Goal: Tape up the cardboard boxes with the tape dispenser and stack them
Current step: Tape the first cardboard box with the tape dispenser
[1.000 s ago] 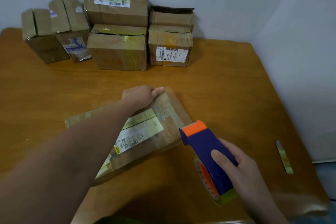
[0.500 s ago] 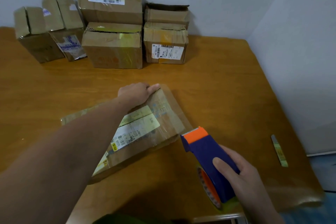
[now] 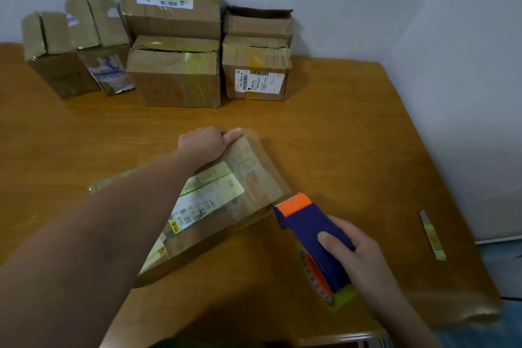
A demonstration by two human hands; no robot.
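They're at the taping step. The flat box (image 3: pixel 226 206) lies mid-frame on the table (image 3: pixel 339 135). The left hand (image 3: pixel 207 144) holds its far edge, fingers curled over it. The right hand (image 3: pixel 361 260), lower right, is wrapped round the dispenser (image 3: pixel 308 229), whose orange end sits just at the box's near right corner. I'd say the next move calls for pressing that end onto the cardboard and drawing tape along the seam. The other boxes (image 3: pixel 172 70) are stacked upper left of the frame.
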